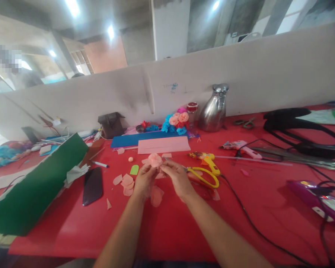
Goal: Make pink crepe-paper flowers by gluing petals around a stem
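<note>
A peach paper flower is raised over the middle of the table between my two hands. My left hand is closed, pinching the flower's base from the left. My right hand is closed too, its thumb and fingers meeting at the flower's right lower side. Cut peach paper petals lie in a loose pile left of my left hand, near a lime-green rounded piece. Yellow-handled scissors lie just right of my right hand, their blades hidden behind it. A yellow glue gun rests beyond them.
On the red table, a dark phone and a green box-like piece lie left. Pink paper, a flower bunch and a steel jug stand or lie behind. A pink glue gun and cords occupy the right.
</note>
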`<state>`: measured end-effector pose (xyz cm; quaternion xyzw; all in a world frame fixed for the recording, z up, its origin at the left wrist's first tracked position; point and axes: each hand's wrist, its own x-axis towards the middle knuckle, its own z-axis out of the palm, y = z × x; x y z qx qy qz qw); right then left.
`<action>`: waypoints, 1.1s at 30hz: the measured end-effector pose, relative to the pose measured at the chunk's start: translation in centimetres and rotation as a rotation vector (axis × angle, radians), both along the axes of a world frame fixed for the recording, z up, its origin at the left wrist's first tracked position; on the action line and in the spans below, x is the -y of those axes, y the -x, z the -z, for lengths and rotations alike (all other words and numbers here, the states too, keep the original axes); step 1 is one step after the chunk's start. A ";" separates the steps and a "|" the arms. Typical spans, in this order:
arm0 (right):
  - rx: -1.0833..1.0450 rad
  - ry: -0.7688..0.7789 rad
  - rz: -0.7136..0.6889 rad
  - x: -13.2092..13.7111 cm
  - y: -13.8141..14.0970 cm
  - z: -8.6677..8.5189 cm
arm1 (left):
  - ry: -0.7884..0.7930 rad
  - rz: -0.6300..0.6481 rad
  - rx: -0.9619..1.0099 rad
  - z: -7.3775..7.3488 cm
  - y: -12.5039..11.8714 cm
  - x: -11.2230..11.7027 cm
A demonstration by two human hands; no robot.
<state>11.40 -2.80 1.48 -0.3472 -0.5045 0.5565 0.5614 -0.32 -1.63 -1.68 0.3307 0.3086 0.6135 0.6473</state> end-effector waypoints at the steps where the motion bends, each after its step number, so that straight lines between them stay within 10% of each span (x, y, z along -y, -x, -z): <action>1: 0.004 -0.004 0.008 0.0 0.0 0.0 | -0.003 0.000 0.010 0.0 0.0 0.0; 33: 0.049 -0.010 0.127 -0.4 -0.4 0.3 | -0.167 -0.156 -0.313 0.1 0.3 0.0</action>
